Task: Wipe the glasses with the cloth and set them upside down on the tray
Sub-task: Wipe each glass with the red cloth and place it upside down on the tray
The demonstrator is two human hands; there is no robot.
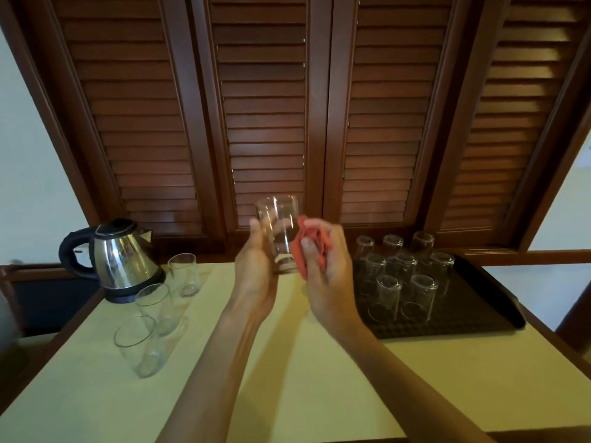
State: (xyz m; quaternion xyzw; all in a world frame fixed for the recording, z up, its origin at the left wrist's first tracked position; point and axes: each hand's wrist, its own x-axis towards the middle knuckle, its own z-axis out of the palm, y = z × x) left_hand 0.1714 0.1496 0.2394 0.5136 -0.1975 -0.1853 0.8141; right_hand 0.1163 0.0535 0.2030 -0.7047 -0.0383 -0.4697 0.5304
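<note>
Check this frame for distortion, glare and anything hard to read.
Head view: wide-angle bending splays the shutters outward; soft, slightly blurred overall; bright highlights on the kettle; the glass held by the left hand shows faintly against the dark wood; upside-down glasses on the tray merge into its dark surface; red cloth in the right hand reads clearly.

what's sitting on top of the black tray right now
Upside-down glasses stand in rows on the black tray; I count about nine. The right hand with the cloth hides the tray's left edge.
</note>
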